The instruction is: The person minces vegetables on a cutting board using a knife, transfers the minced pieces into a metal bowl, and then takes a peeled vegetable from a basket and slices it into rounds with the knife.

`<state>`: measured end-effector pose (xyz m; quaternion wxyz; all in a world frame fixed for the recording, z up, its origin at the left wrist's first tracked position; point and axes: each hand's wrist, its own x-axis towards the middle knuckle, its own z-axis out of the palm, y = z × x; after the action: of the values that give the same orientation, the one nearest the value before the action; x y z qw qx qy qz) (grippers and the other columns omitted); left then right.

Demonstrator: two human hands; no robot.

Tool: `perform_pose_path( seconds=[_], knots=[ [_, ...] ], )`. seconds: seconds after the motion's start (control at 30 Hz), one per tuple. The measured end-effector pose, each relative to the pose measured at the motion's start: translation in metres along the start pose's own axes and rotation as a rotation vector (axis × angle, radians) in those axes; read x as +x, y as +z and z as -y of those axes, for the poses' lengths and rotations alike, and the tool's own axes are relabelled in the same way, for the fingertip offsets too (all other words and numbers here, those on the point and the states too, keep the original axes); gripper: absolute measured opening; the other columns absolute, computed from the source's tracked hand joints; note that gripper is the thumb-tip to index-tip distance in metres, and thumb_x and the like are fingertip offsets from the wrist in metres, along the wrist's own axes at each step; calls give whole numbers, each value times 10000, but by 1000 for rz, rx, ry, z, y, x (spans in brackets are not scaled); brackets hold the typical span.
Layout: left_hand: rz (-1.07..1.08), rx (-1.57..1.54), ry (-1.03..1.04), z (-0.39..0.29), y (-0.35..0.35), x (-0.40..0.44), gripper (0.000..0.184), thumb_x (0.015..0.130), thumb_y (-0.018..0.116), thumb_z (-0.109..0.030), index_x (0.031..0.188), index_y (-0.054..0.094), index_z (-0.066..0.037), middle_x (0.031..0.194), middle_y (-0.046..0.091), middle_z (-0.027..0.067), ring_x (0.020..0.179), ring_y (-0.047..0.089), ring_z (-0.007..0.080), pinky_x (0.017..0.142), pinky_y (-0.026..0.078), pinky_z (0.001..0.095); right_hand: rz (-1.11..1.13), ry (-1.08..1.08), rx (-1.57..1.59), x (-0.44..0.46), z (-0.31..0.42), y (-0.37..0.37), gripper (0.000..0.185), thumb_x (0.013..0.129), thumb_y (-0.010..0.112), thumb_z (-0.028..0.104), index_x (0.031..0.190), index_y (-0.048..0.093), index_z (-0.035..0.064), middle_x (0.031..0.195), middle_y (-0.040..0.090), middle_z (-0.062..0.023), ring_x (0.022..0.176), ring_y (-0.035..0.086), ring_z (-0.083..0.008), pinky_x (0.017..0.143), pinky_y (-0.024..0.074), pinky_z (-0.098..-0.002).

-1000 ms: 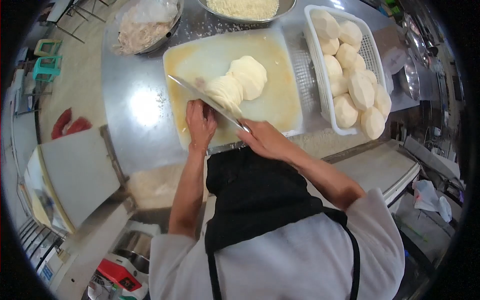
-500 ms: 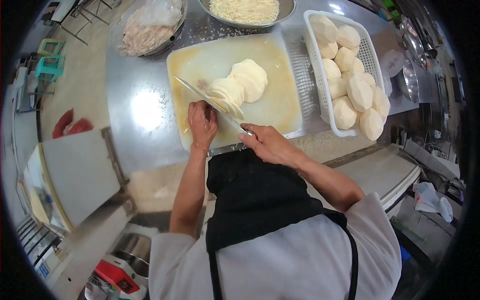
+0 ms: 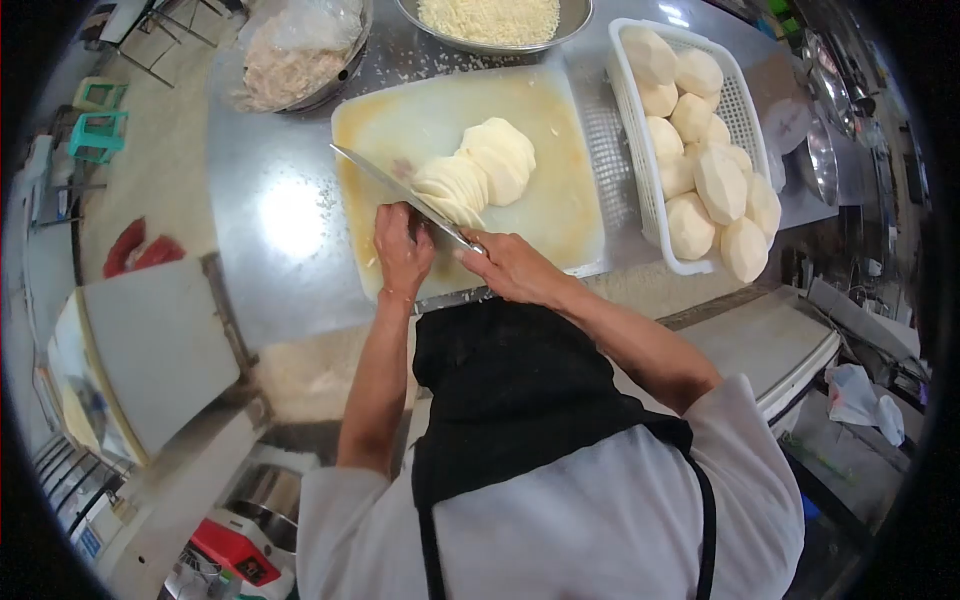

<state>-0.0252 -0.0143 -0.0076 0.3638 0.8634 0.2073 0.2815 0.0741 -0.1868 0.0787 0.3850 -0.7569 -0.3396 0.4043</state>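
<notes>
My right hand (image 3: 515, 268) is closed round the handle of a kitchen knife (image 3: 372, 172). The blade points to the far left, across the cutting board (image 3: 560, 225). Just on the near side of the blade, my left hand (image 3: 403, 255) rests with its fingers curled; whatever is under them is hidden. Beyond the blade lies a fanned stack of thin, pale root vegetable slices (image 3: 497, 165), overlapping one another.
Right of the board, a white plastic basket (image 3: 748, 125) holds several peeled root vegetables (image 3: 720, 185). A metal bowl (image 3: 470, 46) of pale shreds stands at the back. At the back left is another bowl (image 3: 340, 88) with plastic-covered shreds (image 3: 290, 60).
The knife and my right hand have shifted left and slightly away from me. My left hand stays almost in place. The nearest slices sit closer against the stack.
</notes>
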Motion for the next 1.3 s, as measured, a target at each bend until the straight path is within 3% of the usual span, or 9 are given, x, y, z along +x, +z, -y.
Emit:
perform_pose_path(
  seconds=[0.2, 0.43, 0.7, 0.9, 1.0, 1.1, 1.2, 1.27, 1.3],
  knots=[
    [29, -18, 40, 0, 0, 0, 211, 779, 621, 64, 984, 611, 17, 904, 634, 183, 887, 572, 399, 800, 472, 475, 95, 324, 95, -25, 48, -28, 555, 1033, 530, 406, 1226, 626, -105, 749, 658, -266, 742, 684, -403, 759, 527, -468],
    [-4, 18, 72, -3, 1, 4, 205, 781, 617, 79, 973, 609, 7, 885, 640, 167, 871, 569, 387, 783, 469, 465, 95, 249, 66, -34, 41, -29, 554, 1041, 522, 401, 1220, 630, -112, 746, 658, -260, 747, 691, -375, 750, 527, -468],
    [13, -14, 58, -3, -2, 2, 210, 758, 600, 105, 940, 607, 0, 861, 628, 153, 861, 569, 377, 772, 469, 460, 180, 324, 118, -23, 40, -33, 546, 1059, 477, 406, 1236, 612, -94, 555, 576, -126, 446, 602, -231, 496, 496, -397],
    [-7, -29, 76, -6, -2, 4, 190, 761, 583, 102, 922, 597, 4, 854, 615, 161, 848, 556, 378, 764, 463, 464, 195, 248, 73, -20, 34, -34, 508, 1066, 461, 405, 1104, 626, -74, 561, 587, -180, 492, 635, -296, 575, 526, -435],
    [5, 9, 52, -2, 0, 1, 175, 763, 578, 91, 917, 591, 7, 845, 599, 167, 847, 551, 383, 758, 461, 465, 184, 203, 3, -14, 34, -31, 517, 1063, 462, 407, 1126, 625, -79, 655, 634, -251, 621, 686, -374, 679, 543, -472],
    [-1, 23, 47, 2, 1, -2, 171, 763, 575, 81, 920, 587, 14, 837, 585, 178, 846, 546, 389, 753, 458, 467, 10, -84, -90, 3, -2, -2, 543, 1051, 484, 428, 1130, 635, -88, 805, 677, -304, 781, 707, -425, 780, 542, -489],
    [-12, 23, 14, 0, 3, -4, 172, 761, 590, 75, 924, 586, 19, 833, 578, 180, 832, 547, 387, 742, 459, 468, -35, -38, -37, 1, -13, 3, 586, 1036, 514, 451, 1205, 640, -97, 918, 691, -321, 892, 702, -444, 836, 539, -483],
    [-3, 40, 5, -2, 5, 1, 159, 772, 593, 74, 921, 589, 17, 858, 582, 182, 851, 546, 391, 768, 456, 471, 12, 83, 88, -12, 8, -11, 506, 1044, 546, 389, 1349, 607, -10, 737, 625, -176, 680, 635, -258, 672, 516, -393],
    [9, 48, -6, -3, 5, -2, 153, 778, 594, 74, 919, 590, 16, 871, 584, 183, 861, 545, 392, 781, 454, 473, 9, 100, 125, -24, 14, -17, 511, 1039, 563, 377, 1377, 598, -5, 741, 629, -171, 675, 637, -241, 670, 516, -382]
  ],
)
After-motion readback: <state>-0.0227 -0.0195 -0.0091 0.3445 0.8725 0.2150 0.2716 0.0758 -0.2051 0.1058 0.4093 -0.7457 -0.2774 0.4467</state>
